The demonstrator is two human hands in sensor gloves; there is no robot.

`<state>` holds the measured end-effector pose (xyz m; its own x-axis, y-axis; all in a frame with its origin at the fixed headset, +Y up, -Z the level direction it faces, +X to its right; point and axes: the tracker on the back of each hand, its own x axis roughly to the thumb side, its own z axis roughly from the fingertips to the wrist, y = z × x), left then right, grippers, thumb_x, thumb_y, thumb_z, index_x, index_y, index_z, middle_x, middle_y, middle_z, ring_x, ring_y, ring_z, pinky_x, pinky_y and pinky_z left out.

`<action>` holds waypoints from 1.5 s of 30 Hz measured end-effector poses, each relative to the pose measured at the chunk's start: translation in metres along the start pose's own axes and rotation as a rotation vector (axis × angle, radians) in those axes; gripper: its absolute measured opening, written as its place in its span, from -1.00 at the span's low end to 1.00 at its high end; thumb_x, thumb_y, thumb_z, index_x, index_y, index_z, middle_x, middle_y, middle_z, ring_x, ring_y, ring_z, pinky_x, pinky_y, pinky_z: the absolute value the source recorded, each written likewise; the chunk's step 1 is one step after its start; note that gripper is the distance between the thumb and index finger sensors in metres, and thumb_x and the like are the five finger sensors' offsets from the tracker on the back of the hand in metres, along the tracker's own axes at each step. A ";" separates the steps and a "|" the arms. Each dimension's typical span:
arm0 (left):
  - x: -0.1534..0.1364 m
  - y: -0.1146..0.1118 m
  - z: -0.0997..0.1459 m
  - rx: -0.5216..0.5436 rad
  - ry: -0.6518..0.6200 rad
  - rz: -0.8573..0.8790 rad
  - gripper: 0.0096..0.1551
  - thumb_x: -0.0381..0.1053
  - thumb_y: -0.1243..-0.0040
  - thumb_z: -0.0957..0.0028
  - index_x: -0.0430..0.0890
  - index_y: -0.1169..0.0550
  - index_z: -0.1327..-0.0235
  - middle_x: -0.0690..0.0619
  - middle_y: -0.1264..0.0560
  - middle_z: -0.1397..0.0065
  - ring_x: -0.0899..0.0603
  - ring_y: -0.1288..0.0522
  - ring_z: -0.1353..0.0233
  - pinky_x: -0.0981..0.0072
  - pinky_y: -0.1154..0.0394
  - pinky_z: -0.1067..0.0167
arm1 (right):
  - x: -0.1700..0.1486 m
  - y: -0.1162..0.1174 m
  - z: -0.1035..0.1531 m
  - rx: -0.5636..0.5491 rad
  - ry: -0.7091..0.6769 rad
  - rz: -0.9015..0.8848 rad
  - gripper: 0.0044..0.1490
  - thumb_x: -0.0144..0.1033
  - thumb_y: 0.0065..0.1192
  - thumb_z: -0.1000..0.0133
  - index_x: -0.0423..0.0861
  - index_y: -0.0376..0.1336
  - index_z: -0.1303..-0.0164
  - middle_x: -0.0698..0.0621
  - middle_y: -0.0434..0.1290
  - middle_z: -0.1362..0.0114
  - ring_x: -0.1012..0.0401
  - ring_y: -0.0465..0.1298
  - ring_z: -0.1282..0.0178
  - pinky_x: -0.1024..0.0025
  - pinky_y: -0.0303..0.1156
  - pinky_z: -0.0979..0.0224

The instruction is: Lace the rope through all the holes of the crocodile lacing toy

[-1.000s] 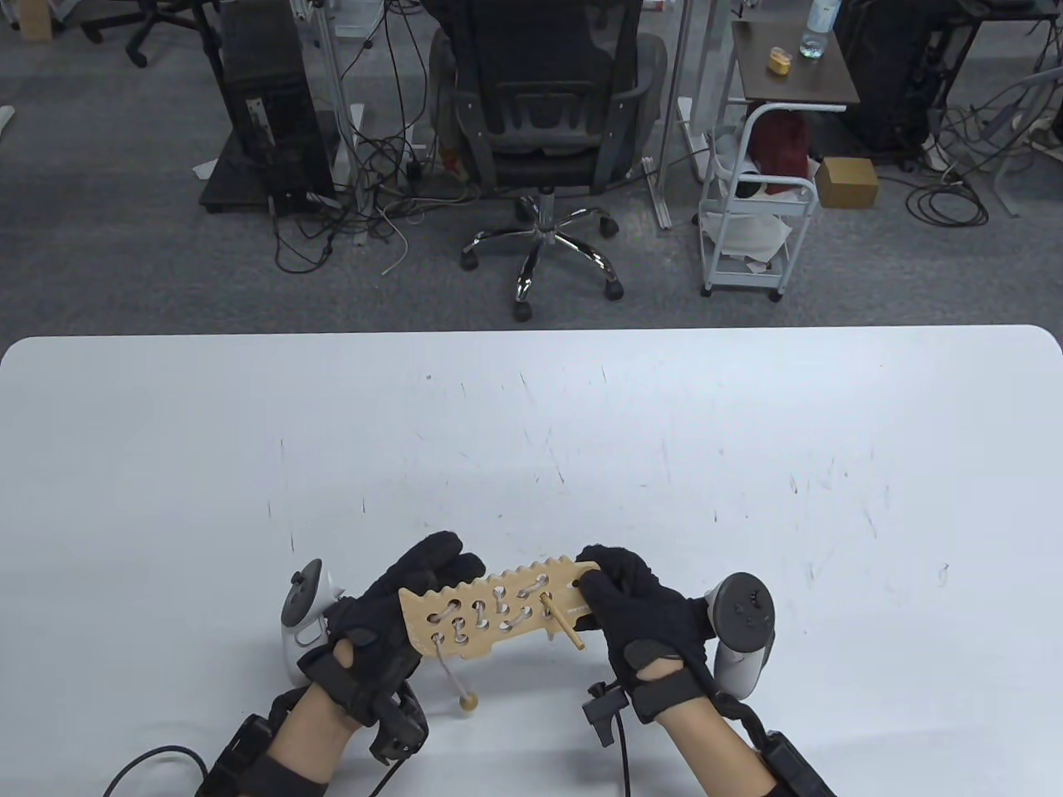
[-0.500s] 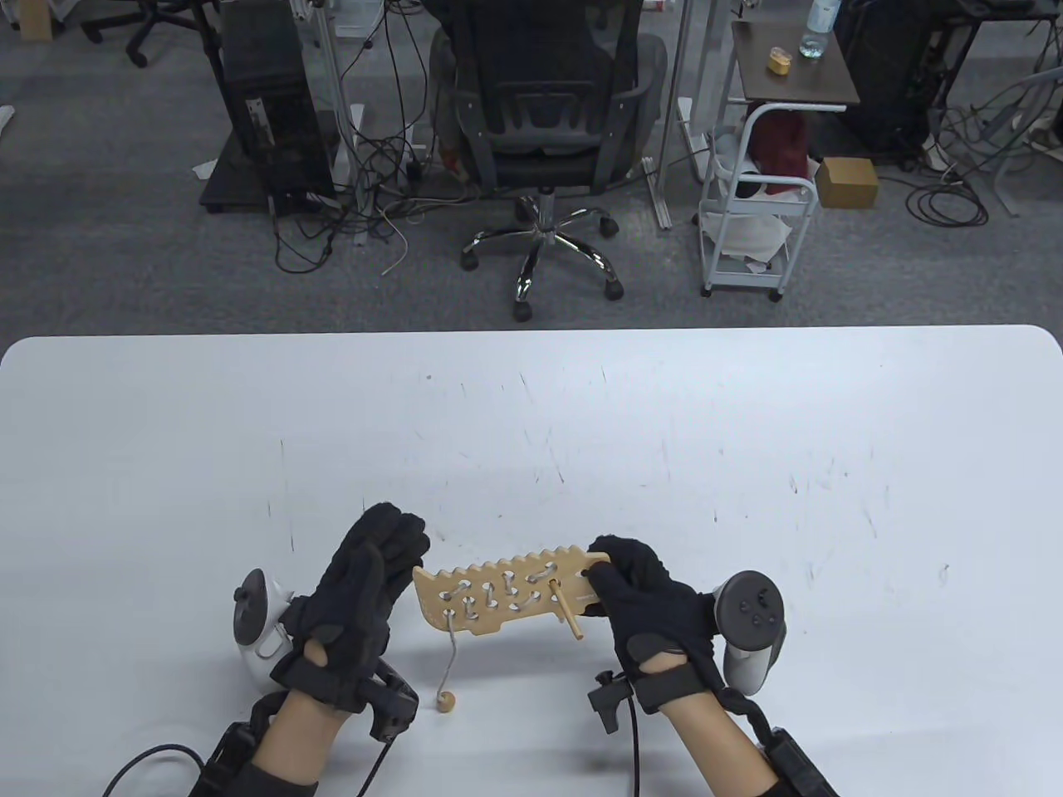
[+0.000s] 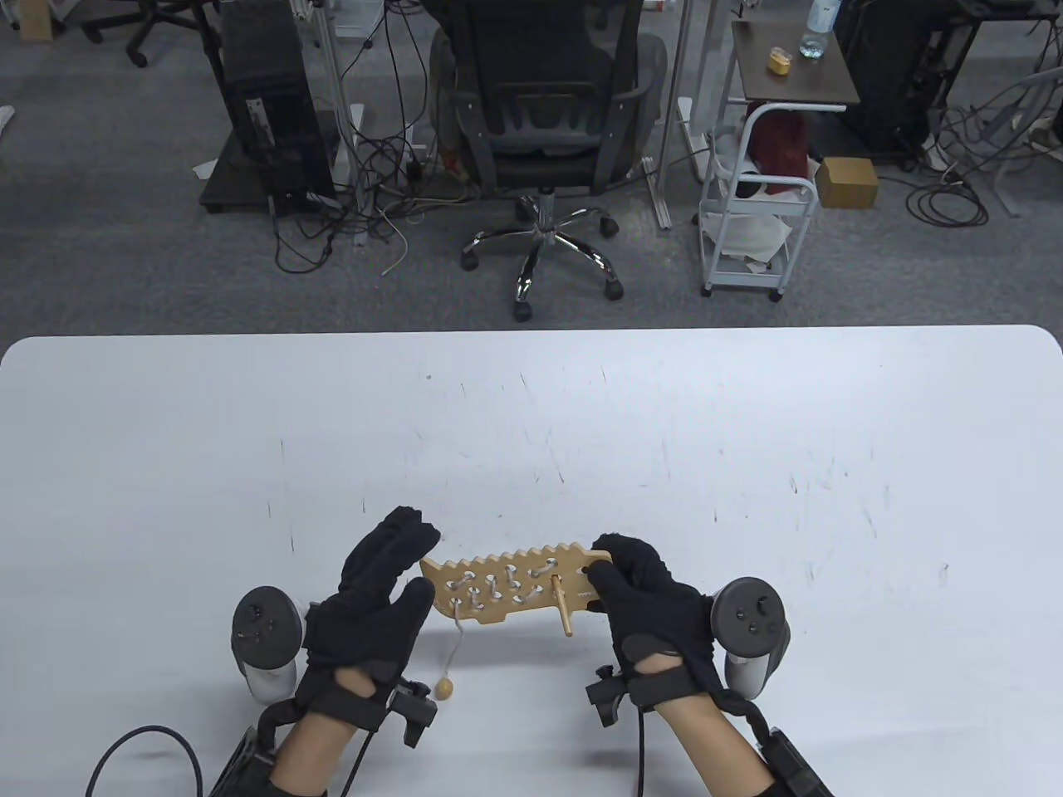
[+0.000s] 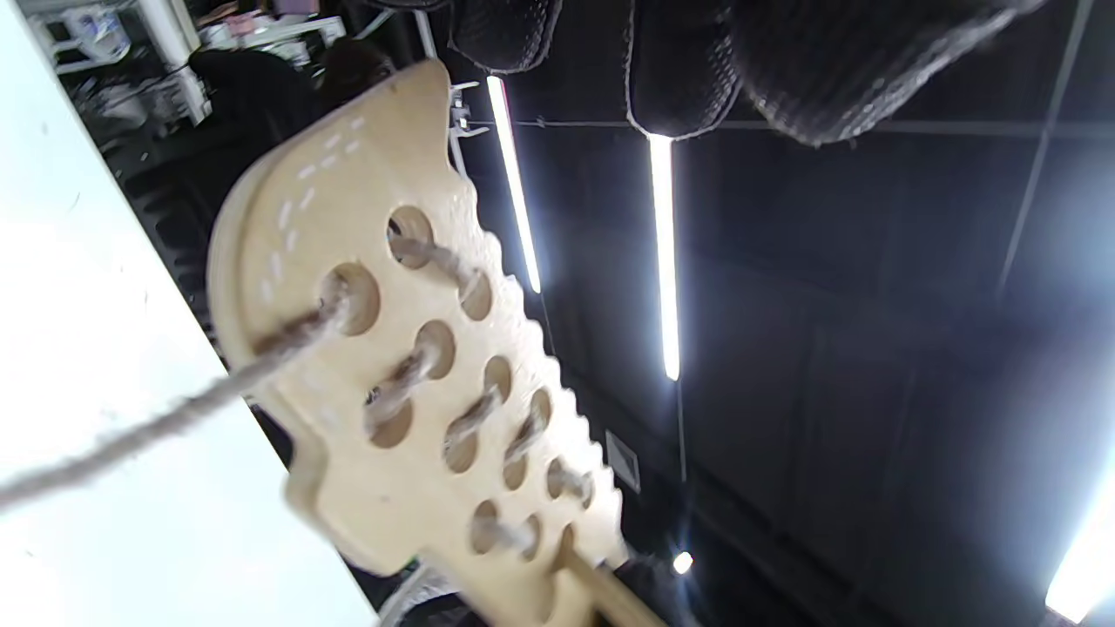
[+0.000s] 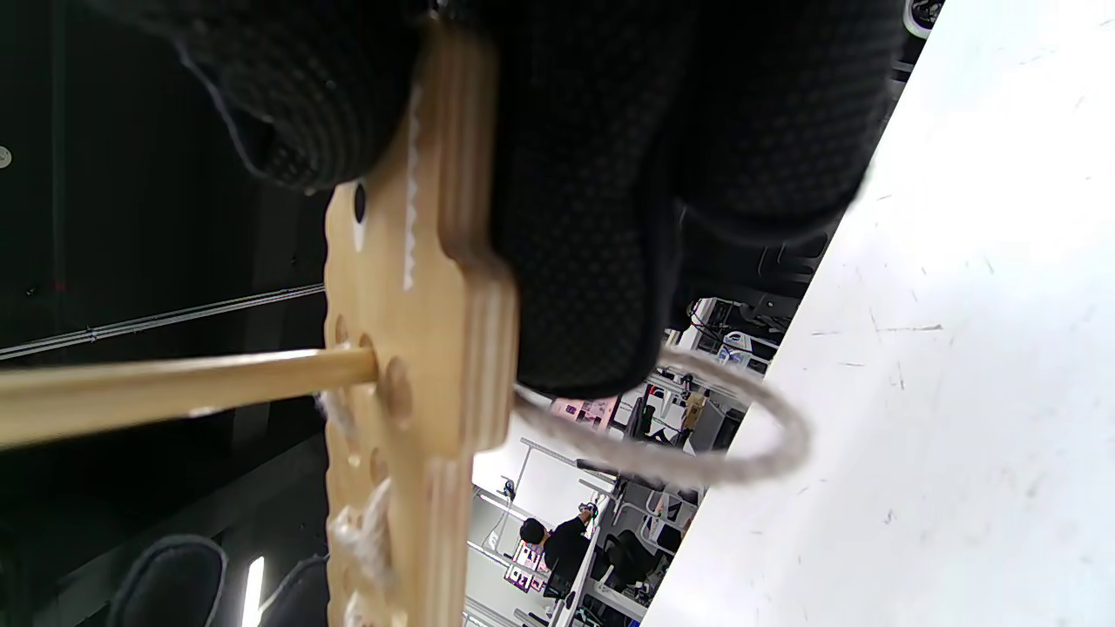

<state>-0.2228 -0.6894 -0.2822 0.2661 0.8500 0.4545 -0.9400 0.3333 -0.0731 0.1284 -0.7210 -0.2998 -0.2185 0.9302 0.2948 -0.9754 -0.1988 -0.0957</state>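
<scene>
While the right hand (image 3: 644, 594) pinches the right end of the flat wooden crocodile lacing board (image 3: 507, 585) just above the white table (image 3: 531, 432), the left hand (image 3: 374, 598) hovers beside its left end, fingers straight, gripping nothing. The beige rope (image 3: 455, 638) dangles down to a wooden bead (image 3: 444, 687), and a wooden needle stick (image 3: 563, 613) pokes through a hole.
</scene>
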 end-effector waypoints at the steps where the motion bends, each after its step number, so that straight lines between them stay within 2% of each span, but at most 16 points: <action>1: 0.002 -0.002 0.000 -0.008 -0.015 -0.048 -0.32 0.32 -0.24 0.05 0.39 -0.43 -0.42 0.01 -0.11 -0.69 -0.28 0.06 -0.67 -0.26 0.10 -0.54 | 0.001 0.001 0.001 -0.002 -0.004 0.011 -0.45 -0.11 0.34 -0.02 -0.07 0.34 -0.18 0.01 0.70 -0.04 0.13 0.81 0.16 0.19 0.62 -0.01; 10: 0.019 -0.027 0.005 -0.089 -0.145 -0.451 -0.35 0.31 -0.30 0.08 0.45 -0.47 -0.36 0.03 -0.10 -0.70 -0.27 0.08 -0.68 -0.28 0.16 -0.54 | 0.006 0.010 0.006 -0.001 -0.041 0.076 -0.44 -0.10 0.37 -0.01 -0.09 0.36 -0.16 0.00 0.72 -0.01 0.13 0.82 0.19 0.20 0.63 0.02; 27: 0.034 -0.064 0.012 -0.212 -0.224 -0.726 -0.38 0.21 -0.46 0.16 0.51 -0.54 -0.24 0.07 -0.10 -0.70 -0.26 0.04 -0.68 -0.28 0.18 -0.55 | 0.018 0.026 0.016 0.039 -0.105 0.167 -0.44 -0.09 0.41 0.00 -0.11 0.38 -0.13 0.00 0.74 0.03 0.14 0.83 0.23 0.21 0.65 0.05; 39: 0.036 -0.064 0.011 -0.175 -0.223 -0.742 -0.51 0.14 -0.48 0.16 0.47 -0.64 -0.08 0.07 -0.19 -0.67 -0.25 -0.07 -0.66 -0.26 0.08 -0.56 | 0.013 0.033 0.017 0.088 -0.032 0.124 -0.43 -0.09 0.41 0.00 -0.12 0.38 -0.14 0.00 0.74 0.03 0.15 0.83 0.23 0.22 0.65 0.06; 45: 0.037 -0.061 0.012 -0.154 -0.229 -0.697 -0.52 0.14 -0.44 0.13 0.47 -0.62 -0.09 0.06 -0.25 -0.64 -0.24 -0.12 -0.65 -0.25 0.04 -0.57 | 0.011 0.031 0.015 0.082 -0.013 0.143 -0.43 -0.09 0.41 -0.01 -0.11 0.37 -0.14 0.00 0.73 0.02 0.15 0.83 0.22 0.21 0.64 0.04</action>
<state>-0.1580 -0.6836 -0.2503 0.7225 0.3204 0.6127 -0.5246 0.8313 0.1839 0.0958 -0.7216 -0.2853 -0.3551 0.8867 0.2959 -0.9334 -0.3537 -0.0602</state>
